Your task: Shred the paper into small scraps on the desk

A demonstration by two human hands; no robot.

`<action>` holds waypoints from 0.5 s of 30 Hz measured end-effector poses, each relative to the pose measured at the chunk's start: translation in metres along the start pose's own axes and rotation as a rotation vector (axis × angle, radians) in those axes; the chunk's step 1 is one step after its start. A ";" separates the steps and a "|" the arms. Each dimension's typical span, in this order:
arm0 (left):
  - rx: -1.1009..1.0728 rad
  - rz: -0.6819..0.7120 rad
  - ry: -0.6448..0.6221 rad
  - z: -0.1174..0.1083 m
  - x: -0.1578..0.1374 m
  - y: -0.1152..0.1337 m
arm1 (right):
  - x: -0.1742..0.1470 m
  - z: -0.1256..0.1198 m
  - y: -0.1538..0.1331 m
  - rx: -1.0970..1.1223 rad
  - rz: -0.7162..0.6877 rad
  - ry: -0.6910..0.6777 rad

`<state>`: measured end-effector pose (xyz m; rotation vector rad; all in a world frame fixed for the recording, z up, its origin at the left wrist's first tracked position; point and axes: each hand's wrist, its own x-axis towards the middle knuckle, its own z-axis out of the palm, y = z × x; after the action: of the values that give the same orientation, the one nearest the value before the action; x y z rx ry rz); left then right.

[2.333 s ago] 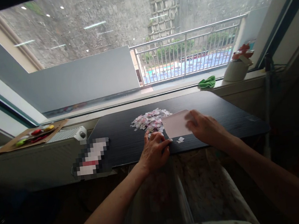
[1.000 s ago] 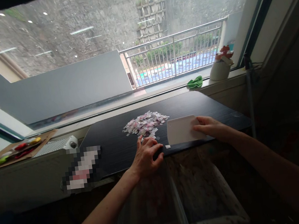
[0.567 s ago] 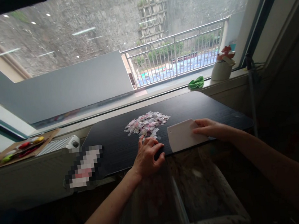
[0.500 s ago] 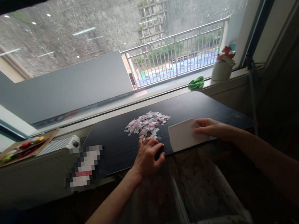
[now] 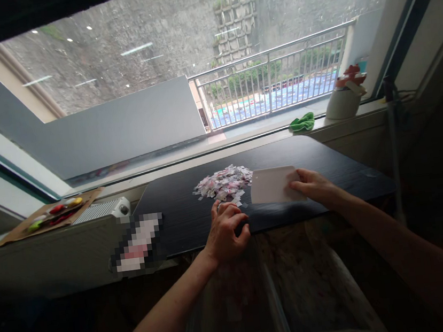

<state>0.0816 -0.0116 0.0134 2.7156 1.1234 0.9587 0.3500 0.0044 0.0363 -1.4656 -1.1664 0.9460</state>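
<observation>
A pile of small paper scraps, white with pink bits, lies on the black tabletop. My right hand grips the right side of a thin white scraper, a flat sheet with rounded corners and a small hole. Its upper left corner is close to the right side of the pile; whether they touch I cannot tell. My left hand is at the near table edge just below the pile, fingers bent and thumb apart, with nothing visible in it. Its fingertips are beside the nearest scraps.
Below the table edge stands a clear plastic bin. A blurred-out item lies at the table's left end, near a white radiator. A green cloth and a white jug are on the windowsill.
The scraper has been lifted away from the near table edge and moved slightly toward the pile. My left hand stays by the scraps. The whole view has shifted a little.
</observation>
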 end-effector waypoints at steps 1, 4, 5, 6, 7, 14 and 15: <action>-0.009 -0.032 0.032 0.001 0.000 0.000 | 0.002 0.004 0.001 -0.038 -0.030 0.010; -0.019 -0.134 0.111 0.000 0.002 -0.004 | 0.002 0.019 0.002 -0.195 -0.122 0.060; -0.013 -0.158 0.124 -0.002 0.002 -0.006 | -0.001 0.023 0.003 -0.239 -0.148 0.056; -0.001 -0.175 0.131 -0.004 0.002 -0.009 | -0.003 0.027 0.004 -0.266 -0.167 0.032; 0.016 -0.187 0.139 -0.008 0.002 -0.013 | -0.006 0.030 0.005 -0.272 -0.180 -0.008; 0.185 -0.309 0.115 -0.033 -0.014 -0.051 | -0.010 0.026 0.012 -0.207 -0.149 -0.058; 0.198 -0.328 0.094 -0.034 -0.017 -0.054 | -0.011 0.025 0.012 -0.228 -0.133 -0.058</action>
<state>0.0200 0.0110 0.0172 2.5271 1.6992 0.9768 0.3262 -0.0009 0.0197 -1.5263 -1.4340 0.7885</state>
